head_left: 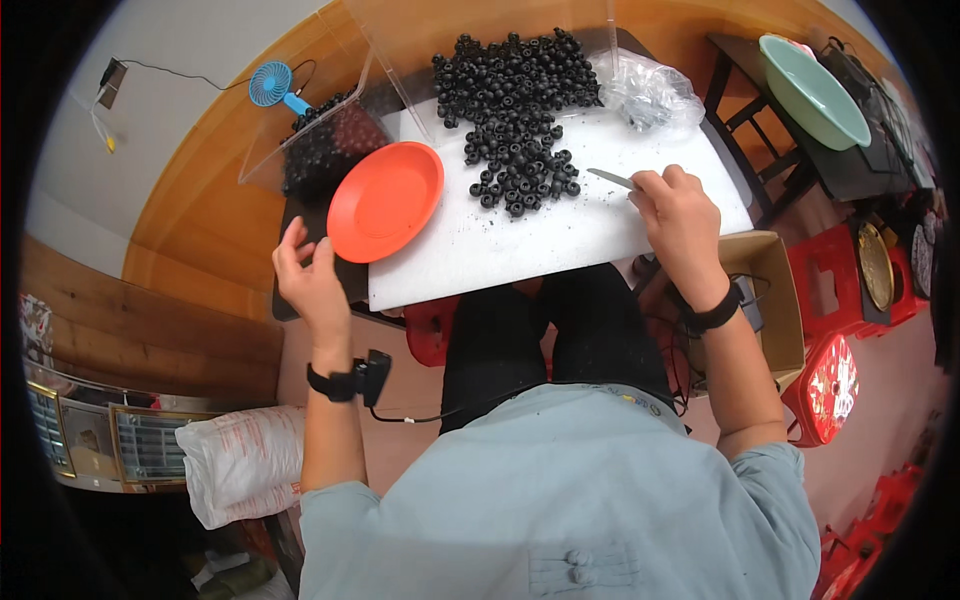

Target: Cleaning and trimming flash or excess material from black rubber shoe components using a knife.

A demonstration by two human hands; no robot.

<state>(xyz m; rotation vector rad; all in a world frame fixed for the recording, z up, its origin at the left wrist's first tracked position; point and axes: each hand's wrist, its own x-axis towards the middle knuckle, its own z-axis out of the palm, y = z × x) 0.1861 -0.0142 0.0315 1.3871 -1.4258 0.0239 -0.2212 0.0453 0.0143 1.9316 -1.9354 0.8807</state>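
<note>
My right hand (682,222) is closed in a pinch on a small knife (609,179), its blade pointing left above the white board (600,230). My left hand (312,282) hovers by the lower left side of an orange-red plate (385,202), fingers bent and apart, nothing visible in them. Many small black round pieces with holes (518,85) lie heaped at the board's far side, and a smaller cluster (522,165) spreads nearer to me. Dark crumbs are scattered around that cluster. The plate looks bare and overlaps the board's left edge.
A clear bin (315,155) with more black pieces stands behind the plate, a small blue fan (271,84) beside it. Crumpled clear plastic (655,92) lies at the board's far right. A cardboard box (775,300), red stools (826,385) and a green basin (812,95) are rightward.
</note>
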